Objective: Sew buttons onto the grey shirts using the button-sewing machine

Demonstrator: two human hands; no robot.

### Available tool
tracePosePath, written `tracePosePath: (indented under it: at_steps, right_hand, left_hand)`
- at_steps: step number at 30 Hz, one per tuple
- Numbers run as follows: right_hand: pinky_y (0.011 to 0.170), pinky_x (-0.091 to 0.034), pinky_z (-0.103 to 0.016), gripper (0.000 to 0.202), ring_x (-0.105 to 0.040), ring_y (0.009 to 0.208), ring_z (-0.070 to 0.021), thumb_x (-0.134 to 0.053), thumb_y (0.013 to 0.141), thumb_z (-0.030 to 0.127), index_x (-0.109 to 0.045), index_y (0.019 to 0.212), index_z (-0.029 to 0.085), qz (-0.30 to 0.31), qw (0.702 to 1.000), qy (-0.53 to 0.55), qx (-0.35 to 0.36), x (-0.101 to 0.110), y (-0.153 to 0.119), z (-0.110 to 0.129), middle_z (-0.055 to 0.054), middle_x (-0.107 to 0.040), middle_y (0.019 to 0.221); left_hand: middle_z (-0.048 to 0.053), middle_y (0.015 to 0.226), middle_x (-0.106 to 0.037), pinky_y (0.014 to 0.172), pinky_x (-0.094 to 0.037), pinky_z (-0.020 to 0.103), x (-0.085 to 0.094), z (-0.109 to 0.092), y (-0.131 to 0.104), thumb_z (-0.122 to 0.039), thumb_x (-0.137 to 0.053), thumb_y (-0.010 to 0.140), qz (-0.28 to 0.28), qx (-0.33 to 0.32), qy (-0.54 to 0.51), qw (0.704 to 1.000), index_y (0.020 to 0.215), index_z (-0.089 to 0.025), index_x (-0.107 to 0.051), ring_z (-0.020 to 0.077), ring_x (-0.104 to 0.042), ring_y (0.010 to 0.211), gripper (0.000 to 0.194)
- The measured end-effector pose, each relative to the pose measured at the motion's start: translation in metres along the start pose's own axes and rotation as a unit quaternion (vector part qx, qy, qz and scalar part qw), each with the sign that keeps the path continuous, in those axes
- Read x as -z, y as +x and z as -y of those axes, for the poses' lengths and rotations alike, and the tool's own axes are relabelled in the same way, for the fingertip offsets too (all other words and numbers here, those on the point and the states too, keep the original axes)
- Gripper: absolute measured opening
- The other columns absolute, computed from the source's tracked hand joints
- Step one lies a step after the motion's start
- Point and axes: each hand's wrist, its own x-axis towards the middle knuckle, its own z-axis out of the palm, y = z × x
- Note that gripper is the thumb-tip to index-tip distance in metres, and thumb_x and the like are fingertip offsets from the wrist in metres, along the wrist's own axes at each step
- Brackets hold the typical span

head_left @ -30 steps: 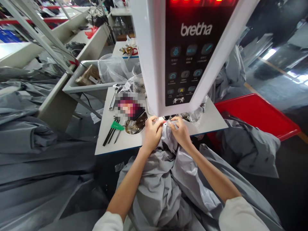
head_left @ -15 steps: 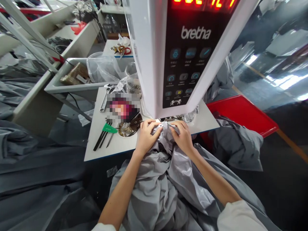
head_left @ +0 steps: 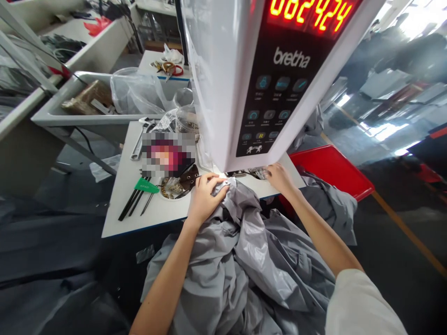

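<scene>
My left hand (head_left: 206,197) is closed on the edge of a grey garment (head_left: 223,260), thumb and fingers pinching the cloth just under the machine head (head_left: 226,93). A small round metal fitting (head_left: 226,182) shows on the cloth by the thumb. The rest of the garment hangs in folds over the table's front edge toward me. My right hand (head_left: 281,179) is off the cloth, at the right of the machine, its bent fingers at small silvery parts (head_left: 258,173) in clear plastic. The fingertips are partly hidden, and what they hold does not show.
On the white table (head_left: 118,195) lie hex keys in a green holder (head_left: 146,185), a wrench (head_left: 138,145) and a phone-like object with a blurred screen (head_left: 169,156). A red tray (head_left: 331,170) stands at right, with grey cloth beside it. A bin (head_left: 52,115) holds plastic bags.
My right hand has let go of the cloth and moved right to the small silvery parts. My left hand still holds the garment. The view has shifted, and the display digits show more fully.
</scene>
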Motion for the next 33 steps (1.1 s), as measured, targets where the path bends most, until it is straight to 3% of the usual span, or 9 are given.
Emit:
tracePosePath:
  at_steps: [5, 13, 20, 27, 33]
  right_hand:
    - [0.073, -0.043, -0.032, 0.016, -0.06, 0.076, -0.0206, -0.057, 0.079, 0.015, -0.072, 0.075, 0.016, -0.012, 1.0, 0.007, -0.018, 0.007, 0.003, 0.005, -0.009, -0.068, 0.078]
    - [0.066, -0.047, -0.028, 0.011, -0.06, 0.064, -0.0154, -0.064, 0.069, 0.022, -0.071, 0.075, 0.016, -0.019, 0.976, 0.2, -0.084, 0.011, 0.004, -0.002, -0.003, -0.07, 0.07]
    - [0.073, -0.051, -0.033, 0.023, -0.065, 0.072, -0.0187, -0.07, 0.064, 0.035, -0.073, 0.078, 0.017, -0.007, 0.942, 0.319, -0.106, 0.004, 0.004, -0.015, -0.003, -0.072, 0.075]
    - [0.081, -0.053, -0.036, 0.026, -0.067, 0.078, -0.0193, -0.071, 0.066, 0.037, -0.076, 0.084, 0.019, -0.005, 0.919, 0.372, -0.131, 0.009, 0.003, -0.014, -0.004, -0.074, 0.082]
    - [0.08, -0.053, -0.036, 0.025, -0.067, 0.081, -0.0202, -0.07, 0.067, 0.035, -0.076, 0.085, 0.018, -0.085, 0.904, 0.384, -0.166, 0.017, -0.008, 0.001, -0.004, -0.074, 0.084]
  left_hand:
    - [0.004, 0.115, -0.056, 0.102, -0.035, 0.035, 0.0, 0.001, 0.0, -0.038, -0.059, 0.086, 0.001, 0.002, 0.0, 1.0, 0.105, -0.026, -0.066, 0.0209, -0.048, 0.111, 0.024]
    - [0.005, 0.116, -0.056, 0.102, -0.036, 0.035, 0.0, 0.001, 0.0, -0.037, -0.058, 0.086, 0.0, -0.002, 0.001, 1.0, 0.105, -0.026, -0.066, 0.0214, -0.048, 0.111, 0.024]
    - [0.005, 0.116, -0.056, 0.1, -0.037, 0.034, -0.001, 0.003, -0.001, -0.038, -0.059, 0.086, -0.002, -0.005, 0.005, 1.0, 0.105, -0.026, -0.066, 0.0211, -0.048, 0.111, 0.025]
    - [0.004, 0.114, -0.057, 0.099, -0.038, 0.034, -0.001, 0.003, 0.0, -0.037, -0.06, 0.085, -0.005, -0.006, 0.007, 1.0, 0.104, -0.026, -0.066, 0.021, -0.049, 0.11, 0.023]
    - [0.004, 0.114, -0.057, 0.099, -0.039, 0.035, -0.001, 0.002, 0.0, -0.037, -0.06, 0.085, -0.005, -0.004, 0.011, 1.0, 0.104, -0.026, -0.066, 0.021, -0.05, 0.11, 0.023]
